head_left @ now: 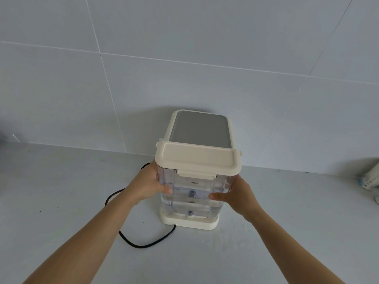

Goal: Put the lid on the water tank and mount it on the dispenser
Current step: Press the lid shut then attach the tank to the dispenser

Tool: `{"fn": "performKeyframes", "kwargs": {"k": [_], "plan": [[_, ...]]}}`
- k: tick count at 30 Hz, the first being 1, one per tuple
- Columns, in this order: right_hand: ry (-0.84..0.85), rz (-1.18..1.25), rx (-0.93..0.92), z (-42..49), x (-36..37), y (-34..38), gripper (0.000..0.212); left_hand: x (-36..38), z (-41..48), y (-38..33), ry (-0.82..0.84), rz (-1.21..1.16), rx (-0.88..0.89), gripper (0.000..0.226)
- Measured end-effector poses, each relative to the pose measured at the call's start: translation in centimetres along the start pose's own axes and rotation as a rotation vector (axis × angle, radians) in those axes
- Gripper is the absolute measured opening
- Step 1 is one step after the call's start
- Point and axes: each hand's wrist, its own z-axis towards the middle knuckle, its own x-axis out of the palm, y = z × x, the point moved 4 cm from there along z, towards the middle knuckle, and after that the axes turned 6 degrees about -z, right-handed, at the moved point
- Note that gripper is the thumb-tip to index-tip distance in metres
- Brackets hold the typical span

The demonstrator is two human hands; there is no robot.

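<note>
A clear plastic water tank (192, 193) stands upright on the cream base of the dispenser (200, 128), against the dispenser's near side. A cream lid (198, 158) sits flat on top of the tank, its front latch down. My left hand (150, 186) grips the tank's left wall, thumb on the front face. My right hand (235, 196) grips the right wall in the same way. The dispenser has a grey top panel and stands against the tiled wall. The tank's bottom meets the base (190, 222); whether it is fully seated is not clear.
A black power cord (143, 243) loops over the grey counter left of the base and under my left forearm. A white and blue object (371, 181) lies at the right edge by the wall. The tiled wall rises just behind the dispenser.
</note>
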Motion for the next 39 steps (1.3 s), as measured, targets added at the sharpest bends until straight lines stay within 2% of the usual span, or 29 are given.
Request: {"fn": "performKeyframes", "kwargs": {"k": [16, 39], "plan": [[0.020, -0.020, 0.021, 0.4, 0.5, -0.6, 0.081, 0.4, 0.7, 0.3, 0.054, -0.002, 0.006, 0.050], [0.057, 0.093, 0.098, 0.7, 1.2, -2.2, 0.078, 0.7, 0.9, 1.2, 0.125, -0.063, -0.029, 0.047]]}}
